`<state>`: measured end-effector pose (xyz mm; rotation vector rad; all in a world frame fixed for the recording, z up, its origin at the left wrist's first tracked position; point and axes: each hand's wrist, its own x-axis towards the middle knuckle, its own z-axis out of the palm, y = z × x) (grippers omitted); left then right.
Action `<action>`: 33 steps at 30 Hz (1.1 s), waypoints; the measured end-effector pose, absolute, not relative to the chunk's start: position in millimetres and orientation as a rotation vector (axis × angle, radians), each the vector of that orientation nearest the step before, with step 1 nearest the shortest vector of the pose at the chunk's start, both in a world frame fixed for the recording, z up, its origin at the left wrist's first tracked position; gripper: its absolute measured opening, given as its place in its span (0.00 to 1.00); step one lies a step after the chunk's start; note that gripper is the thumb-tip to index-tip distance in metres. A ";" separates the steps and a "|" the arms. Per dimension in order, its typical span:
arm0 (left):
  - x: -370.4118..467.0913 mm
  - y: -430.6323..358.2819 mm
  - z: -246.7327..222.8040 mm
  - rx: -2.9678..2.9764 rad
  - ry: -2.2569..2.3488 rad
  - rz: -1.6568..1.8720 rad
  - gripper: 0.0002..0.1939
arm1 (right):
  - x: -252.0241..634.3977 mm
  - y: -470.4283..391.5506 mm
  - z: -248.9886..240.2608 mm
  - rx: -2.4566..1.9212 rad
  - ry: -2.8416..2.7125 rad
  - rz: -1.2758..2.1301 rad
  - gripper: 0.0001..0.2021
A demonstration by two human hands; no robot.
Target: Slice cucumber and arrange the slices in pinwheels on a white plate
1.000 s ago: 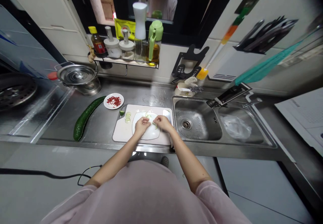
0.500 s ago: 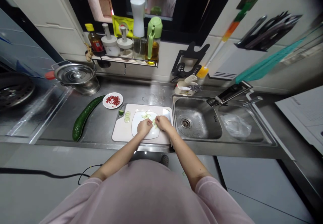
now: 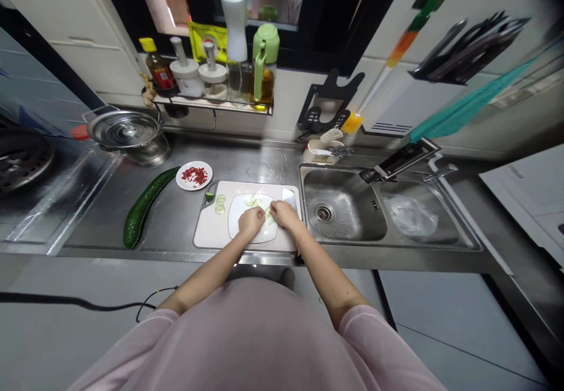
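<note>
**Cucumber slices being set on the white plate**

Your left hand (image 3: 251, 221) and right hand (image 3: 284, 213) met over the white plate (image 3: 241, 226), which sat on the cutting board (image 3: 209, 235). Fingertips of both hands were pinched together on a pale cucumber slice (image 3: 268, 216) near the plate's right rim; how firmly, you could not tell from that view. More slices (image 3: 252, 201) lay at the plate's far edge, and a few (image 3: 219, 204) were left on the board just left of the plate. The whole cucumber (image 3: 141, 207) lay well left of the board, the dish of red bits (image 3: 194, 176) beyond it.

Wet slices probably stick to fingers; one could lift off and drop toward the sink (image 3: 341, 214) beside the board.
</note>
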<state>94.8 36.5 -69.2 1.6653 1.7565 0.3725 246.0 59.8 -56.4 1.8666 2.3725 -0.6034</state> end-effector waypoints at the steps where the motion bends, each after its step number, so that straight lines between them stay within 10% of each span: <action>1: 94.9 36.6 -70.2 1.672 1.757 0.368 0.07 | 245.8 59.6 -56.1 1.864 2.375 -0.597 0.08; 33: 88.0 26.0 -82.0 2.116 1.557 0.329 0.16 | 259.7 36.4 -54.5 2.200 2.191 -0.662 0.10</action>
